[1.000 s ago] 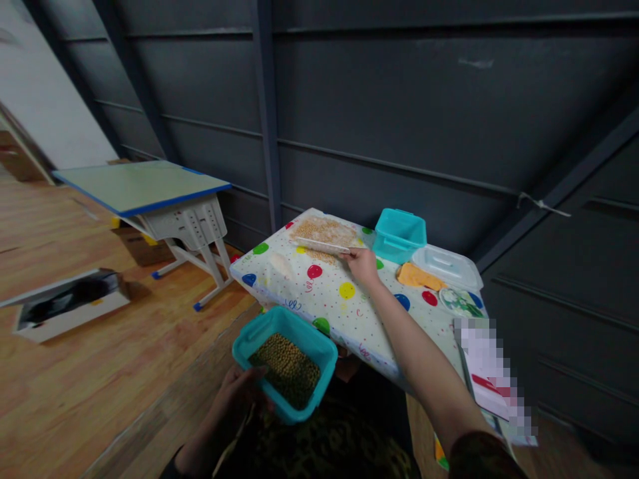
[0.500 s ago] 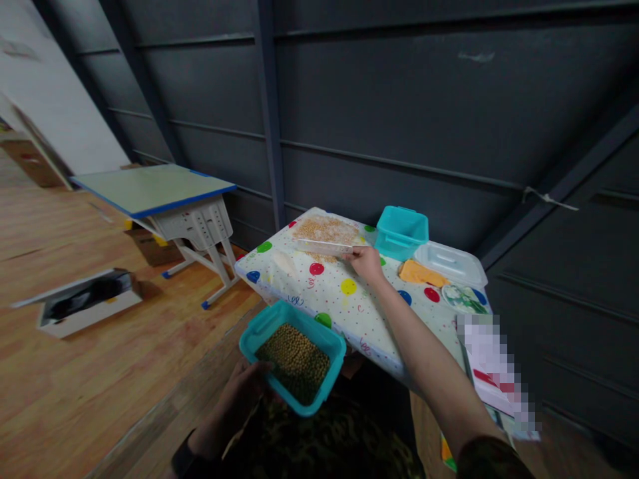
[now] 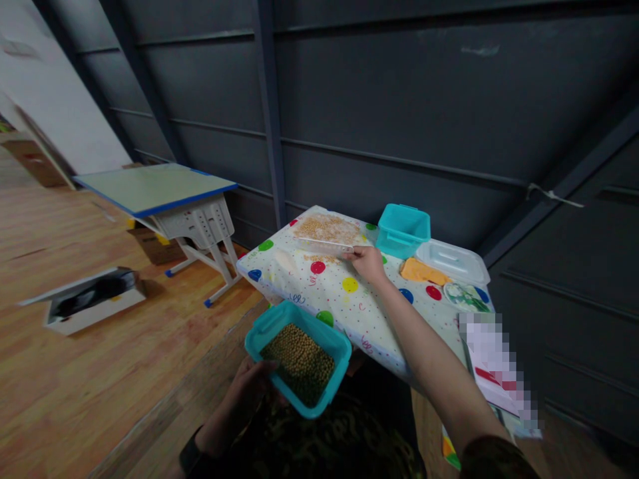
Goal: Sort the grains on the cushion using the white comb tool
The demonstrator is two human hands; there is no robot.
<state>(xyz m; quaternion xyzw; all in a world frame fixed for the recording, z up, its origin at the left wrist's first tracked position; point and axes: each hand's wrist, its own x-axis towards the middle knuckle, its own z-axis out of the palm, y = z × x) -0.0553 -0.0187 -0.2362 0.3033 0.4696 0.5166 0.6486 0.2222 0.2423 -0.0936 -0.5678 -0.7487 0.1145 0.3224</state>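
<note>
At table (image 3: 377, 319), left hand (image 3: 251, 382) clasping turquoise tub (image 3: 343, 359), right hand (image 3: 369, 264) pinching clear plastic (image 3: 327, 245)

light: dim from where I stand, brighter to the left, sheen on floor (image 3: 164, 362), shadow right of white box (image 3: 94, 317) | glare: pale sheen on plastic bag (image 3: 332, 229) | dark: wall panels (image 3: 399, 100), left hand (image 3: 249, 386), near part of beans (image 3: 302, 352) shaded | lens: wide, edges stretched | focus: mildly soft | papers (image 3: 492, 366) at right: pixelated
</note>
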